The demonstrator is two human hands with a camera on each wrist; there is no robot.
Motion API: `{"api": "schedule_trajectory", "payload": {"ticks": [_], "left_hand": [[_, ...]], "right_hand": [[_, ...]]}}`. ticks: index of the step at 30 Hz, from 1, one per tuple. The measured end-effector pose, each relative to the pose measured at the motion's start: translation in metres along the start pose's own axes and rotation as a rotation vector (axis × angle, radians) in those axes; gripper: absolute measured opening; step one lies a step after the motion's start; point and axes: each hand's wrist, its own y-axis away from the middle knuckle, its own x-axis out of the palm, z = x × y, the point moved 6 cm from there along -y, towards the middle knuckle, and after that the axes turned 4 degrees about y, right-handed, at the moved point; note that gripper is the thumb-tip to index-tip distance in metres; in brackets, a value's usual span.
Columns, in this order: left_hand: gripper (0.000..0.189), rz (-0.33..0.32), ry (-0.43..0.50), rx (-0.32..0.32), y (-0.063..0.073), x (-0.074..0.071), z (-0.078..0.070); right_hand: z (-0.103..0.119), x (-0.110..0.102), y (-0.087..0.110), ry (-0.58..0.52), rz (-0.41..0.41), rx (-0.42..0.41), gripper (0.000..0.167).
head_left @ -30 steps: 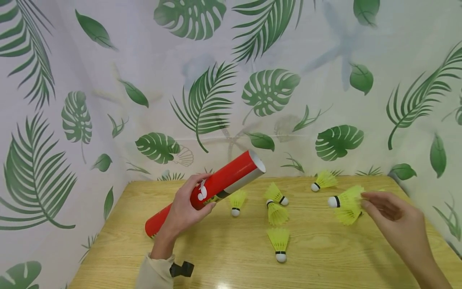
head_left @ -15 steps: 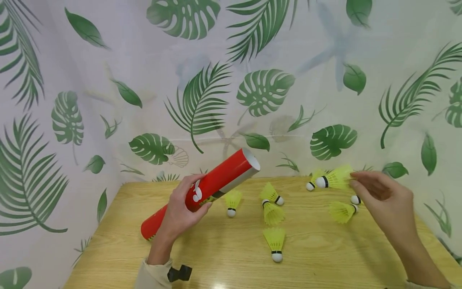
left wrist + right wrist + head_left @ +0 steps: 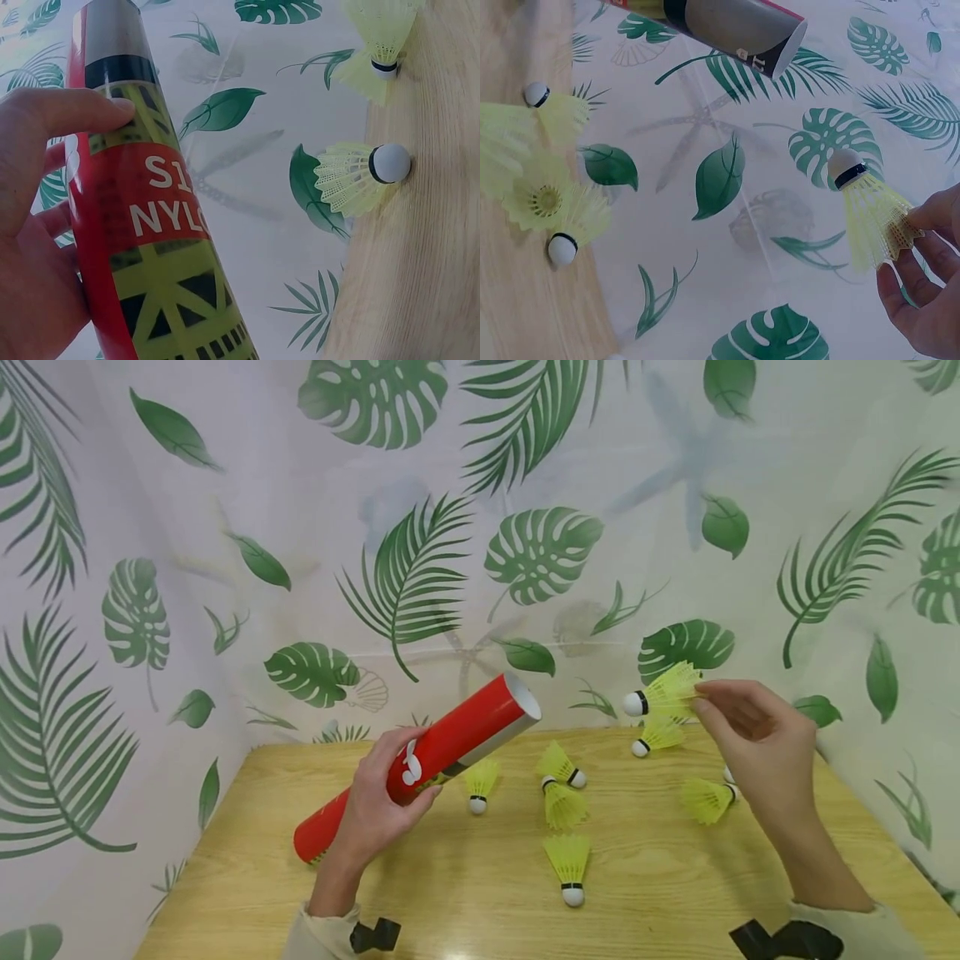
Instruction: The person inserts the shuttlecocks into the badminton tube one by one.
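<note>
Left hand (image 3: 375, 806) curled round glossy red tube (image 3: 468, 724), mouth tilted up; whether its base touches the wood-grained table (image 3: 660, 885), can't tell. Right hand (image 3: 772, 743) pinches a yellow mesh-skirted shuttlecock (image 3: 670, 689) by the rim, aloft, rounded white tip leftward. Other shuttlecocks (image 3: 567, 857) lie below.

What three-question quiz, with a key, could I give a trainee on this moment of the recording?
1. Which part of its shuttlecock does the right hand pinch?
2. True or false: the left hand grips the red tube between its two ends.
3. In the head view, the tube's open end points:
A) down to the left
B) up to the right
C) straight down

Key:
1. The yellow skirt, at its wide edge.
2. True.
3. B.
</note>
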Motion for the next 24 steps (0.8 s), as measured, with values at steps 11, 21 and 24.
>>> {"api": "schedule_trajectory", "payload": {"ticks": [11,21,24], "left_hand": [[0.079,-0.014,-0.014,0.003,0.001,0.003,-0.001],[0.075,-0.007,-0.023,0.032,0.0,0.006,-0.005],[0.075,-0.006,-0.021,0.032,0.002,0.007,-0.004]], "right_hand": [[0.023,0.03,-0.009,-0.131,-0.013,-0.07,0.021],[0.036,0.057,-0.008,-0.155,0.007,-0.133,0.019],[0.035,0.065,-0.004,-0.171,0.02,-0.135,0.018]]}}
